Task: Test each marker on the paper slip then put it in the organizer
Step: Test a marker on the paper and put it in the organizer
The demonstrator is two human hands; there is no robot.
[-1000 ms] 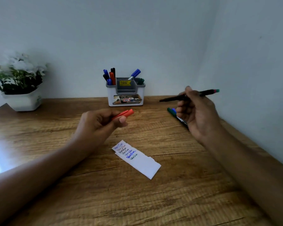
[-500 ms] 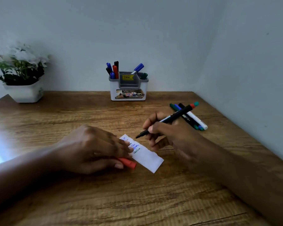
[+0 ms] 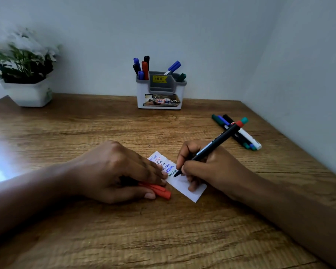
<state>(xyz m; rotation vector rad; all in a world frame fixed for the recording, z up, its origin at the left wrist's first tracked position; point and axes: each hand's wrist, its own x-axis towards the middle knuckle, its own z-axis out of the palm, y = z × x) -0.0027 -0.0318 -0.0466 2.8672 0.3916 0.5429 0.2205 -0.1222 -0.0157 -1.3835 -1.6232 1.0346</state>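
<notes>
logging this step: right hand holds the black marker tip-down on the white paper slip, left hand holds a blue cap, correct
No: the head view shows the left hand holding a red cap, not blue. The right hand does hold the black marker tip-down on the white paper slip.

The right hand [image 3: 211, 167] grips a black marker [image 3: 214, 145] and its tip touches the paper slip [image 3: 184, 186], just under several lines of coloured writing. The left hand [image 3: 114, 169] rests on the left edge of the slip and holds a red cap [image 3: 160, 191] between fingers [image 3: 153, 172] and thumb. At the back of the desk [image 3: 85, 133] stands the organizer [image 3: 159, 96] with some markers in it, and three more markers [image 3: 246, 137] lie together near the right wall.
</notes>
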